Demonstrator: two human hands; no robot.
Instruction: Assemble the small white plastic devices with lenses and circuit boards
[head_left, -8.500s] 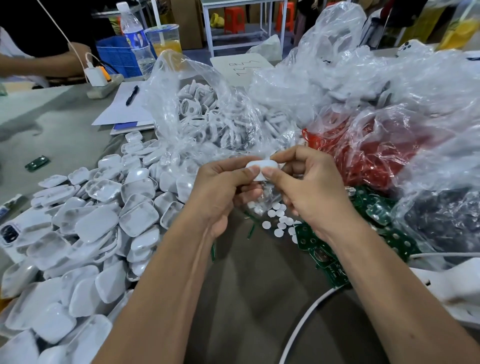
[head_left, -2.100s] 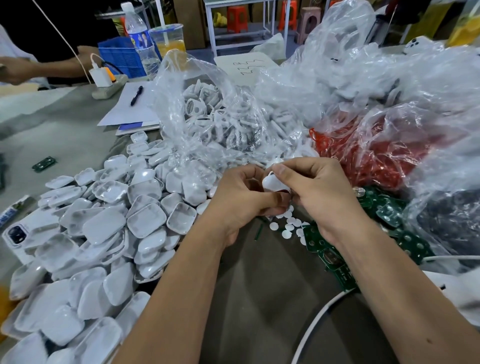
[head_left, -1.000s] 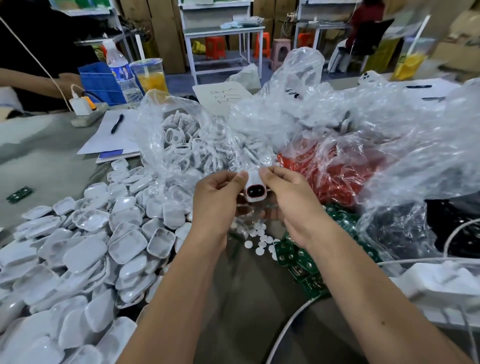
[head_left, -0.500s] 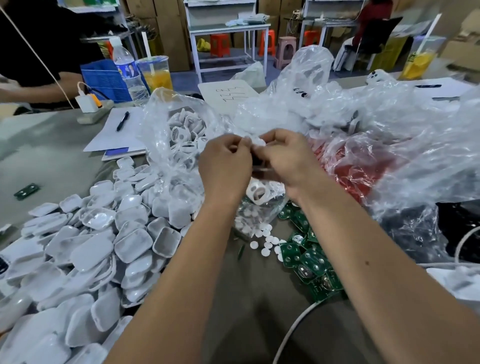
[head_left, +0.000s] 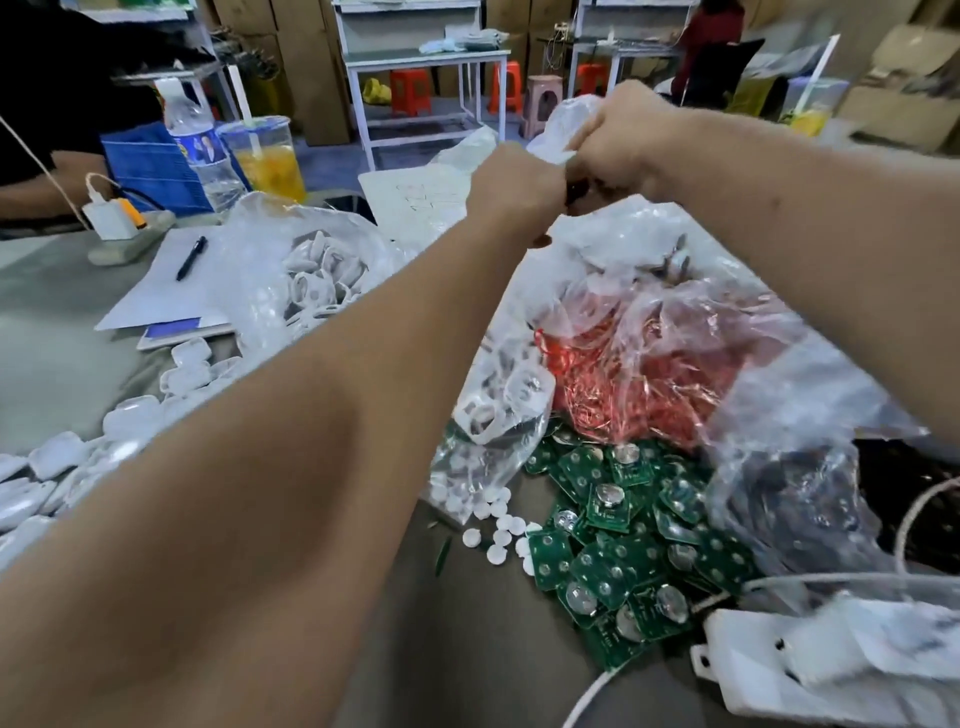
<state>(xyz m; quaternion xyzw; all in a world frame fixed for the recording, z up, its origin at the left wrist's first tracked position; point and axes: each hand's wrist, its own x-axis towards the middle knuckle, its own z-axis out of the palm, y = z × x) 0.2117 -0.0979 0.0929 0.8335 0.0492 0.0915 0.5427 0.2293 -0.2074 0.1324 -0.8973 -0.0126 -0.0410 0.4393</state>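
Observation:
My left hand (head_left: 511, 182) and my right hand (head_left: 621, 137) are stretched far forward, raised over the plastic bags, knuckles toward me. Their curled fingers meet on the small white device (head_left: 575, 188), which is almost wholly hidden; only a dark sliver shows between them. Below on the table lie a heap of green circuit boards (head_left: 613, 540), loose white round lenses (head_left: 493, 525) and, at the left edge, a spread of white plastic shells (head_left: 57, 457). A clear bag of white ring-shaped housings (head_left: 317, 275) stands behind my left forearm.
Clear bags hold red wire (head_left: 649, 374) and dark parts (head_left: 789, 509). A white power strip (head_left: 810, 670) with a cable lies at the lower right. Far left: paper with a pen (head_left: 192, 257), a water bottle (head_left: 200, 150), a drink cup (head_left: 267, 156) and another person's arm.
Both hands have risen and reached further forward over the bags, still together on the device. The camera has tilted up, so more of the room shows.

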